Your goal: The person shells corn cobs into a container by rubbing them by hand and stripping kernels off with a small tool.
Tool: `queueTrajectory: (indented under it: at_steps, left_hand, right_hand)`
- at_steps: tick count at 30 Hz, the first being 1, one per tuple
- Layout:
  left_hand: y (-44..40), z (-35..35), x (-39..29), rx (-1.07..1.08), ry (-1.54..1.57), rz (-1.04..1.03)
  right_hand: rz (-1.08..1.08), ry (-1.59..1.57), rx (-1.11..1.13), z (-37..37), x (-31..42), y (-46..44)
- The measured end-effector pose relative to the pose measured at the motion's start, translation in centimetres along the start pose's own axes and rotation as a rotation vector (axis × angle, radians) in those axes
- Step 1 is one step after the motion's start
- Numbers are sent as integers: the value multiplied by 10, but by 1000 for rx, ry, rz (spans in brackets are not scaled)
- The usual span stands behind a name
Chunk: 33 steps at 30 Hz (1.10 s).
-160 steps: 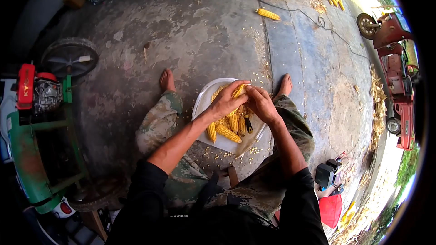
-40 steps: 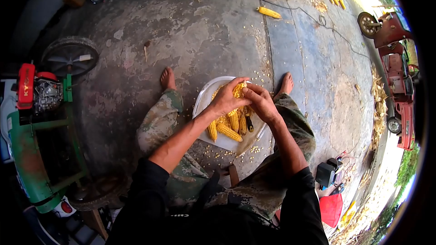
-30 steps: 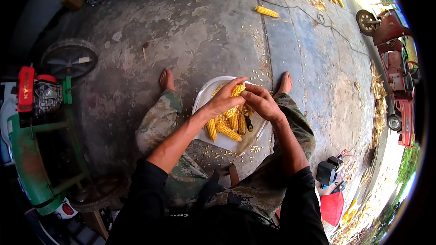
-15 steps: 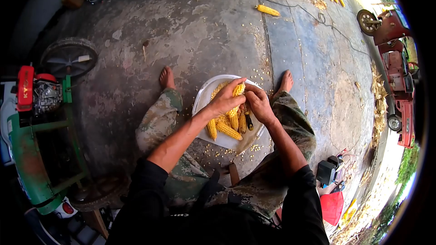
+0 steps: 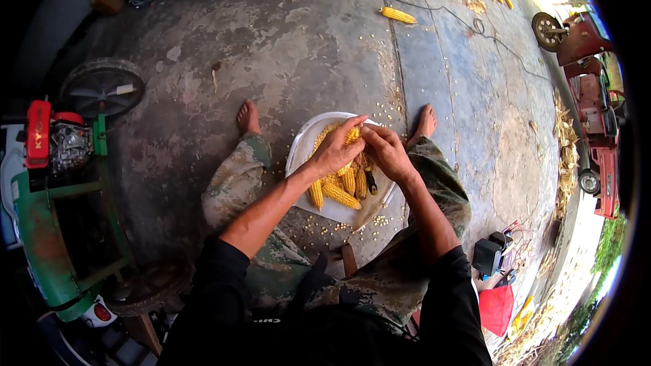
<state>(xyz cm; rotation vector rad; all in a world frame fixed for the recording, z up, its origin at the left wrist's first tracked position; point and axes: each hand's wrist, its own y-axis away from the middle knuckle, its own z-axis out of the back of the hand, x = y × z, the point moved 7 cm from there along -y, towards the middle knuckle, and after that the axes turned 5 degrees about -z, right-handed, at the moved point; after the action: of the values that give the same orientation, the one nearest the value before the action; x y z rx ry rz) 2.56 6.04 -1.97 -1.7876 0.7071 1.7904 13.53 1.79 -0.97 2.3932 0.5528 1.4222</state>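
Between my two hands is a yellow ear of corn, held over a white basin. My left hand wraps around the ear from the left. The fingers of my right hand are closed on the ear's upper right side, partly hiding it. Below them, several corn ears and loose kernels lie in the basin. A tool with a black and yellow handle rests at the basin's right side, under my right hand; its far end is hidden.
One corn ear lies on the concrete floor ahead, near a cable. Loose kernels are scattered around the basin. A green machine with a red engine stands at left. A red three-wheeler is at right, beyond dry husks.
My right hand has shifted slightly up and left, onto the ear's upper end. The ear now shows less between my hands. The basin stays in place.
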Motion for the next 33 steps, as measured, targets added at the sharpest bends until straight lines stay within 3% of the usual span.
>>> queueTrajectory:
  at_steps: [4, 8, 10, 12, 17, 22, 24, 27, 29, 31, 33]
  left_hand:
    - [-2, 1, 0, -20, 93, 112]
    - [-4, -1, 0, -27, 32, 186]
    - [-8, 2, -15, -79, -243, -124]
    - [-6, 1, -10, -67, -214, -92]
    - [-5, 3, -4, -63, -189, -63]
    - [-3, 2, 11, -19, 101, 137]
    - [-5, 3, 3, -31, 16, 62]
    - [-7, 4, -9, -33, -151, -43]
    - [-7, 4, -15, -20, -232, -72]
    - [0, -1, -5, 50, 199, 323]
    - [-3, 0, -10, 40, 167, 233]
  right_hand:
    - [47, 60, -83, 2, 1, 3]
    - [-37, 34, -173, 20, -12, -2]
    - [-70, 10, -208, 18, -11, -2]
    - [-9, 210, -161, 13, -5, -4]
    - [-37, 195, -115, 21, -14, -6]
    - [-16, 172, -96, 14, -12, -2]
    - [-60, -68, -81, 20, -20, -8]
    - [-39, 127, -137, 7, -5, -2]
    - [-45, 90, -105, 10, -9, -3]
    - [-48, 51, -73, 11, -11, -3]
    - [-48, 20, -34, 10, -10, -2]
